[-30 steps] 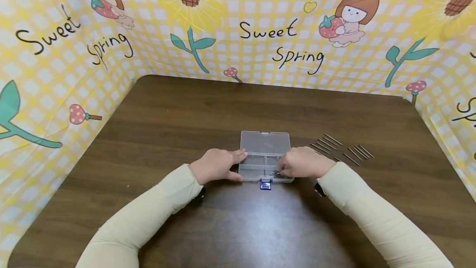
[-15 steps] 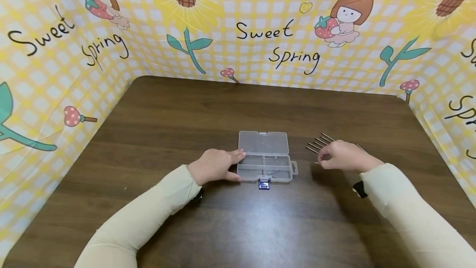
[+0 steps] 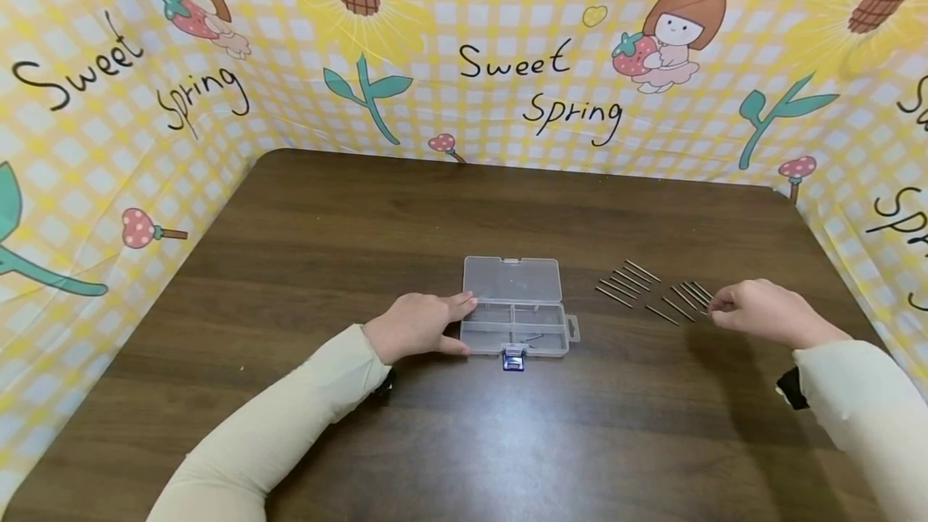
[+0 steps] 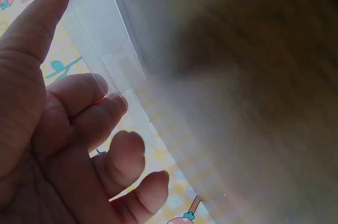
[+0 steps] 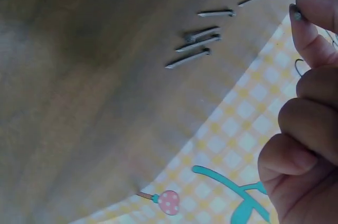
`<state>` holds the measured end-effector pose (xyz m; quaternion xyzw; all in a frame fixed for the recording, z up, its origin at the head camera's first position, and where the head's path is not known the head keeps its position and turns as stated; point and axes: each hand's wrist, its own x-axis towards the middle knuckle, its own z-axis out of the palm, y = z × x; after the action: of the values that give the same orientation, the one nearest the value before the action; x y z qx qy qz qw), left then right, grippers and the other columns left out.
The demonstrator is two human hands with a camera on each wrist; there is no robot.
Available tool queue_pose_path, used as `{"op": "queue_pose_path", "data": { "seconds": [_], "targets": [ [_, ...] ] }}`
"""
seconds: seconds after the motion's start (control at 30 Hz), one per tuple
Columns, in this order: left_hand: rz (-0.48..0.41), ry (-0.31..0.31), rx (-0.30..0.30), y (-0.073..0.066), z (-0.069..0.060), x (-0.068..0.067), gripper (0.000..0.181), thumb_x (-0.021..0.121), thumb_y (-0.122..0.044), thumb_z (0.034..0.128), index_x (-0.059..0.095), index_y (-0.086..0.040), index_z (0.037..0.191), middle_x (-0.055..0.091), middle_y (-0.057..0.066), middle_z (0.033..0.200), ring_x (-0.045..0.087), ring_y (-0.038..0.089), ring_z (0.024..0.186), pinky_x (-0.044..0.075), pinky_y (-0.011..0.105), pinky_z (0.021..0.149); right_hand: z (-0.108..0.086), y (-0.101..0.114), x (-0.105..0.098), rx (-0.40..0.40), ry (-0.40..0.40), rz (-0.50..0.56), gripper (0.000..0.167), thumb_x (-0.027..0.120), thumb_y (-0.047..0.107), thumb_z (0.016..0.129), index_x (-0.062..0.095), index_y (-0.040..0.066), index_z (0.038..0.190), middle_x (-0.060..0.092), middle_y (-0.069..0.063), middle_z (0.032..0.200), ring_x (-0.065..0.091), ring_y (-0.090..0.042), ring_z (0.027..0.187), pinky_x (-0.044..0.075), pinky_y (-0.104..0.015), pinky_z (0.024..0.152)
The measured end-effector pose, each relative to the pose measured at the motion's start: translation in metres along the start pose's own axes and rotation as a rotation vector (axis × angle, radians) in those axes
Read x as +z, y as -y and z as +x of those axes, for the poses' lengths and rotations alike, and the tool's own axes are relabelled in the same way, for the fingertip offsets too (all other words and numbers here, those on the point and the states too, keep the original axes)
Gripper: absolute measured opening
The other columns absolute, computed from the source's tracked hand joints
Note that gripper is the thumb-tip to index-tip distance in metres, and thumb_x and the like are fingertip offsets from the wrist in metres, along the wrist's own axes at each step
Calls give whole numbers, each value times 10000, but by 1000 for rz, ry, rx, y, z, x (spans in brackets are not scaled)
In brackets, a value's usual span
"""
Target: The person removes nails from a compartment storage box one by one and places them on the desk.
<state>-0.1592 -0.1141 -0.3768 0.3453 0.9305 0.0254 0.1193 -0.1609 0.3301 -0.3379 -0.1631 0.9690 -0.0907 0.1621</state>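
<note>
A clear plastic compartment box (image 3: 511,329) lies with its lid (image 3: 511,279) folded back on the brown table. My left hand (image 3: 416,325) rests at the box's left side, index finger near the hinge and thumb at the front corner. To the right, past several loose metal nails (image 3: 614,297), is my right hand (image 3: 768,312). In the right wrist view its thumb and forefinger pinch a nail (image 5: 298,16), seen almost end-on and mostly hidden. A few nails (image 3: 535,337) are inside the front right compartment.
The box's blue latch (image 3: 513,361) hangs open toward me, and a hanging tab (image 3: 574,329) sticks out on its right. A patterned cloth (image 3: 522,39) stands around the back and sides of the table (image 3: 362,216).
My right hand has left the box's front right compartment and moved right, past the rows of nails to their far side. The left hand stays at the box.
</note>
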Motion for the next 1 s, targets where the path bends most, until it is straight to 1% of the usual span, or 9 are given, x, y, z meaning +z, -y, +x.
{"op": "queue_pose_path", "data": {
  "seconds": [0.1, 0.17, 0.3, 0.43, 0.6, 0.73, 1.0],
  "targets": [
    [-5, -6, -2, 0, -1, -1, 751, 685, -499, 824, 483, -83, 1416, 443, 59, 1457, 541, 215, 1214, 513, 384, 785, -1, -2, 4, 9, -11, 15, 195, 592, 160, 877, 725, 24, 923, 703, -91, 869, 618, -166, 732, 487, -451, 642],
    [-6, -11, -3, 0, -1, -1, 748, 686, -497, 825, 485, -82, 1414, 443, 60, 1456, 543, 217, 1212, 513, 385, 782, -1, -2, 9, 16, -16, 23, 189, 593, 158, 875, 723, 30, 921, 702, -86, 865, 610, -156, 721, 484, -443, 631],
    [-3, -11, 2, 0, -1, 0, 742, 683, -495, 829, 488, -79, 1411, 446, 68, 1452, 546, 221, 1207, 516, 383, 764, -1, -3, 17, 25, 7, 36, 188, 592, 160, 879, 720, 32, 930, 699, -84, 872, 609, -160, 722, 480, -442, 618],
    [0, -12, 6, 0, -1, 1, 736, 684, -496, 828, 496, -81, 1407, 452, 65, 1448, 551, 215, 1203, 516, 378, 756, -2, -6, 24, 21, 26, 46, 174, 596, 154, 875, 722, 44, 919, 699, -76, 879, 616, -174, 739, 483, -435, 627],
    [-12, -12, -1, 0, -1, 1, 738, 688, -490, 828, 493, -79, 1409, 451, 65, 1449, 553, 223, 1200, 511, 387, 791, -2, -8, 30, 7, 14, 46, 148, 605, 151, 860, 726, 69, 883, 696, -51, 858, 600, -152, 733, 476, -410, 630],
    [-18, -6, -5, -1, -1, 1, 740, 686, -487, 831, 485, -76, 1413, 447, 69, 1452, 551, 229, 1203, 507, 391, 812, -3, -10, 33, 22, 19, 40, 142, 609, 150, 859, 724, 68, 876, 693, -52, 855, 593, -144, 726, 478, -421, 630],
    [-18, -8, -3, -1, 0, 1, 737, 688, -490, 827, 493, -80, 1408, 450, 57, 1450, 559, 221, 1193, 510, 387, 789, -2, -11, 40, 26, -1, -13, 118, 617, 146, 856, 717, 82, 862, 693, -50, 847, 617, -170, 728, 485, -445, 620]
  ]
}}
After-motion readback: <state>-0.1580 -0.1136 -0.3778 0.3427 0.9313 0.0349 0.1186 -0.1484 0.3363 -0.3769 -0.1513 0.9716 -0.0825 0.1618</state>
